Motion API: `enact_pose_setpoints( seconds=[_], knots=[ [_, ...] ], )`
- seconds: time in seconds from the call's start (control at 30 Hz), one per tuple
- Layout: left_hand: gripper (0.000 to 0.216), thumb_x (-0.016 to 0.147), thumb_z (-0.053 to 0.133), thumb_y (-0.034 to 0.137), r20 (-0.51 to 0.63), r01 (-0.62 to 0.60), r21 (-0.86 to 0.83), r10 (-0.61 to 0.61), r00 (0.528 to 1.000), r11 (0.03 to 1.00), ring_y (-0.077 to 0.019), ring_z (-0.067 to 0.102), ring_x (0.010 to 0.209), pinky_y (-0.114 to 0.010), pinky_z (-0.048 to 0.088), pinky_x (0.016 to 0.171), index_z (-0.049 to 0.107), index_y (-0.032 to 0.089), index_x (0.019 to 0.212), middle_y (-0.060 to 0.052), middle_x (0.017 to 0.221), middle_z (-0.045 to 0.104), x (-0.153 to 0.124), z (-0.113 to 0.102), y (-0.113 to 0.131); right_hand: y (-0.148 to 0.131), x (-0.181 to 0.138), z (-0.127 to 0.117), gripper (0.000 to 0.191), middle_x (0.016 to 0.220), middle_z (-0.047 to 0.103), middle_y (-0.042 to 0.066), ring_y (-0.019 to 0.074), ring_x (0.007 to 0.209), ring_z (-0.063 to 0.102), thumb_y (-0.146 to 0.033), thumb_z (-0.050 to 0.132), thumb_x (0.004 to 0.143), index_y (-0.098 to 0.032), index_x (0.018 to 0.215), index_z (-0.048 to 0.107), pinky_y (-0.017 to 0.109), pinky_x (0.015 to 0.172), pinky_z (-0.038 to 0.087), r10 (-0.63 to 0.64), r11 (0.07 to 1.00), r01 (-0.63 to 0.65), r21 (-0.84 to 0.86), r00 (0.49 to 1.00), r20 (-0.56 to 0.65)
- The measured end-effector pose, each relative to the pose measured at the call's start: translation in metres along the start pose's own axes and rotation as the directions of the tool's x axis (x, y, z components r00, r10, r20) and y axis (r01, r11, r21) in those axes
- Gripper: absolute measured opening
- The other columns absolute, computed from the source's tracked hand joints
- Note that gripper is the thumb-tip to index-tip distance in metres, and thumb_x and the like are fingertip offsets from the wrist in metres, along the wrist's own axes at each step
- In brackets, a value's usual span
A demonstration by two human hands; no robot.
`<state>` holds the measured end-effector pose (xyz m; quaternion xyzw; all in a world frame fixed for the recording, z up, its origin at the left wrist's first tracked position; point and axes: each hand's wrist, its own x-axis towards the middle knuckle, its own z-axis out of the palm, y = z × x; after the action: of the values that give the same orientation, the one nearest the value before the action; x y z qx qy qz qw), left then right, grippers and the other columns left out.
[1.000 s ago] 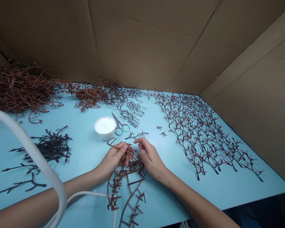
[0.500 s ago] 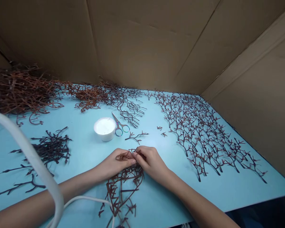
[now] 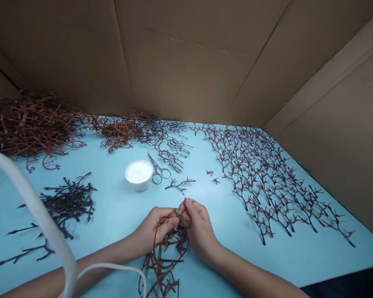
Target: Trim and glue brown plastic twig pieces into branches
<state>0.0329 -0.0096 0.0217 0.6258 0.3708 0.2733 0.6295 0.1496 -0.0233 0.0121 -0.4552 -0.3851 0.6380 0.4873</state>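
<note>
Head view, looking down on a pale blue tabletop [image 3: 112, 190] walled in by brown corrugated cardboard sheets [image 3: 180, 62]; the left hand [image 3: 155, 227] and right hand [image 3: 199, 229] are together near the table's front edge, their fingers meeting; both are clamped on the upper end of a dark reddish-brown branching sprig [image 3: 163, 263], whose thin, forked stems hang below the hands and rest on the tabletop; the left fingers curl around a stem, while the right fingertips [image 3: 186, 205] pinch its top.

Beyond the hands lies a small forked brown sprig [image 3: 180, 184], just beside a pair of small scissors with iridescent finger loops [image 3: 159, 172]; a round white tub of white contents [image 3: 139, 184] sits touching distance from those scissors; rows of forked sprigs [image 3: 267, 186] spread across the right side; a dark loose pile of sprigs [image 3: 70, 203] lies left; a rust-brown tangled heap [image 3: 27, 128] fills the far left corner; a thick white cable [image 3: 27, 194] crosses the near left.
</note>
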Motion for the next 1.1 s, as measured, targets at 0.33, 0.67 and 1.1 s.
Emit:
enact_pose_setpoints(
  seconds=[0.33, 0.67, 1.1],
  knots=[
    [0.045, 0.067, 0.042, 0.059, -0.090, 0.128, -0.060, -0.133, 0.987, 0.990, -0.0074, 0.022, 0.046, -0.021, 0.018, 0.042, 0.035, 0.017, 0.053, 0.006, 0.048, 0.026, -0.008, 0.008, -0.018, -0.020, 0.026, -0.031, 0.036, 0.040, 0.030, -0.008, 0.0066, 0.038, 0.023, -0.053, 0.043, 0.072, -0.019, 0.061, 0.041, 0.021, 0.040, 0.020, -0.196, 0.978, 0.207, 0.020, 0.947, -0.255],
    [0.038, 0.071, 0.040, 0.051, -0.210, 0.115, 0.056, -0.101, 0.972, 0.992, -0.0078, 0.022, 0.047, -0.020, 0.020, 0.044, 0.034, 0.017, 0.054, 0.006, 0.050, 0.024, -0.001, -0.004, -0.010, -0.049, 0.042, -0.069, 0.031, 0.060, 0.043, 0.001, 0.0126, 0.055, 0.041, -0.033, 0.025, 0.084, -0.018, 0.070, 0.048, 0.025, 0.053, 0.034, -0.621, 0.410, 0.214, -0.887, 0.777, -0.099],
    [0.035, 0.074, 0.045, 0.032, -0.205, 0.036, 0.506, 0.079, 0.976, 0.862, -0.0197, 0.048, 0.074, -0.031, 0.039, 0.068, 0.049, 0.015, 0.104, -0.007, 0.083, 0.053, -0.014, -0.030, -0.007, -0.030, 0.080, -0.075, 0.019, 0.078, 0.050, 0.010, 0.0201, 0.073, 0.046, -0.013, 0.035, 0.077, -0.016, 0.075, 0.054, 0.029, 0.061, 0.034, -0.467, -0.058, -0.003, -0.998, 0.884, 0.024]
  ],
)
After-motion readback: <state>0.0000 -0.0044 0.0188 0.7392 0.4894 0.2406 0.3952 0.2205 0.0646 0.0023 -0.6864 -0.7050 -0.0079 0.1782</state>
